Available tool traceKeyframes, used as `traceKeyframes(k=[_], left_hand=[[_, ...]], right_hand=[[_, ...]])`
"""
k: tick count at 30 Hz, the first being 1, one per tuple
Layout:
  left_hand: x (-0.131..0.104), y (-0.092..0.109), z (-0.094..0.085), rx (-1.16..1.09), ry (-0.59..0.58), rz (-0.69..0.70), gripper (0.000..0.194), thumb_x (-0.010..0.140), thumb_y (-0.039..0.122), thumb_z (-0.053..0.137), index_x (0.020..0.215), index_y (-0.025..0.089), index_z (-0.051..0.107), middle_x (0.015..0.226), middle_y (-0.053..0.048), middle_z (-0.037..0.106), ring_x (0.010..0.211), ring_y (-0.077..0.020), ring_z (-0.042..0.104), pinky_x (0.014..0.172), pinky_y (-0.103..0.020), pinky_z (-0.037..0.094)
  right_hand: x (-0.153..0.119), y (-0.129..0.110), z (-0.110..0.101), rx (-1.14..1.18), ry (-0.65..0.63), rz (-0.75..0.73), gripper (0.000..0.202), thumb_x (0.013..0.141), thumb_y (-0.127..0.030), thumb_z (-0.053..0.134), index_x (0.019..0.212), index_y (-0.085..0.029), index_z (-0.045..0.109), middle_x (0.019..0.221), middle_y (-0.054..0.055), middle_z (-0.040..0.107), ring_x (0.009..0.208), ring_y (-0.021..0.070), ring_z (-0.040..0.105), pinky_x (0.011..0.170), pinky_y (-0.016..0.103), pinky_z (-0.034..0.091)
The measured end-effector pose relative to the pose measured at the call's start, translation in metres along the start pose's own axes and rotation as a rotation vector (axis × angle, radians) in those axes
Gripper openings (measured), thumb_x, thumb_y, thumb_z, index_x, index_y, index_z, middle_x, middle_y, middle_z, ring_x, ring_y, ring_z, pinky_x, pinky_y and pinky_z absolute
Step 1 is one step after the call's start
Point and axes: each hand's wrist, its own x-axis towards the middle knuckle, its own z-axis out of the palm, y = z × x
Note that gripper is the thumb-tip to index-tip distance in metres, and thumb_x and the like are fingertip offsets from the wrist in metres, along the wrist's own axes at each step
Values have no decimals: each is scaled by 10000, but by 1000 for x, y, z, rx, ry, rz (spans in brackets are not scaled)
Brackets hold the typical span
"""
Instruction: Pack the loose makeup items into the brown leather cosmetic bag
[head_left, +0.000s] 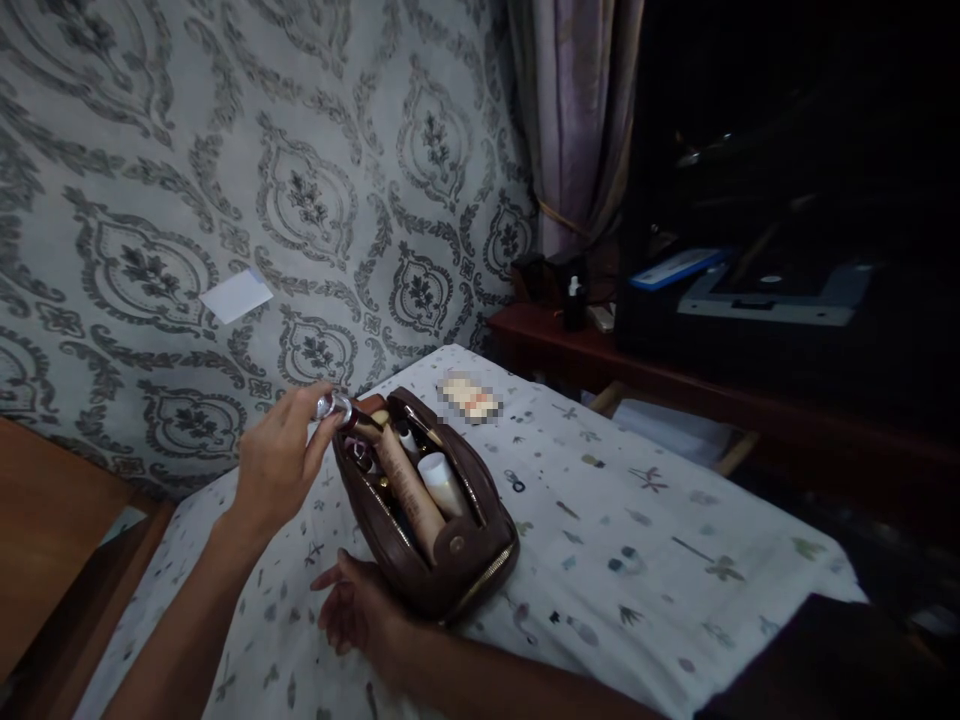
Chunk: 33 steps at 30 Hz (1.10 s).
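Observation:
A brown zippered makeup bag (375,535) lies unzipped on the patterned white cloth. My left hand (279,462) pinches a small tube (339,408) with a clear, shiny end and a dark red part, over the bag's far left end. Inside the bag are a long beige cosmetic tube (409,490), a white-capped bottle (444,485) and several small items partly hidden in shadow. My right hand (361,608) rests beside the bag's near left side, palm partly up and fingers apart, with nothing in it.
The cloth-covered table (637,520) stands against a patterned wall. A blurred-out flat object (470,398) lies beyond the bag. At the right are a dark red shelf (555,335) with a small pump bottle (574,300), and an open drawer (667,430). A curtain (581,120) hangs behind.

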Motion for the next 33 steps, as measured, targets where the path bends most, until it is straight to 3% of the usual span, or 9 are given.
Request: traceKeyframes(k=[8, 13, 17, 21, 25, 29, 33], left_hand=[[-6, 5, -2, 57, 4, 131, 260, 963, 345, 494, 1166, 197, 563, 952, -61, 684, 875, -209, 657, 722, -284, 467], [-11, 7, -4, 98, 8, 162, 244, 955, 334, 513, 1149, 197, 569, 957, -69, 686, 883, -211, 651, 735, -287, 462], [-8, 4, -13, 58, 54, 49, 253, 955, 341, 506, 1156, 204, 577, 963, -61, 678, 859, -197, 653, 756, -280, 461], [4, -6, -24, -71, 88, -179, 318, 943, 409, 486, 1151, 194, 595, 905, -32, 660, 614, -137, 574, 631, -267, 436], [15, -19, -22, -254, 20, -346, 365, 935, 456, 452, 1140, 191, 598, 794, 3, 627, 527, -102, 486, 547, -237, 391], [19, -24, -12, -288, -3, -385, 377, 928, 457, 456, 1145, 179, 592, 774, 2, 612, 543, -105, 491, 556, -236, 384], [20, -17, -4, -145, 54, -302, 359, 921, 439, 481, 1142, 181, 598, 871, -27, 640, 585, -123, 530, 626, -263, 423]], right_hand=[[-2, -5, 4, -22, 40, 38, 551, 991, -567, 264, 853, -149, 596, 504, -17, 561, 339, 99, 449, 380, 222, 279], [0, -2, 2, -27, 19, 11, 560, 961, -620, 320, 860, -145, 598, 517, -14, 570, 349, 96, 463, 390, 218, 297], [-1, -1, 0, -28, 19, 8, 565, 967, -617, 306, 874, -145, 603, 519, -17, 566, 360, 97, 459, 402, 215, 306], [-2, -2, -1, -16, 2, 12, 569, 954, -640, 326, 887, -149, 607, 532, -16, 564, 391, 102, 474, 422, 211, 325], [-3, -1, 0, -10, 4, -8, 565, 932, -658, 368, 881, -149, 607, 534, -13, 566, 387, 97, 476, 412, 209, 314], [-4, 0, 0, -10, -6, -48, 577, 909, -681, 390, 883, -146, 605, 534, -16, 573, 380, 95, 474, 400, 212, 299], [-6, -1, 1, -8, -16, -48, 622, 865, -736, 416, 867, -142, 600, 526, -16, 573, 368, 93, 467, 397, 216, 286]])
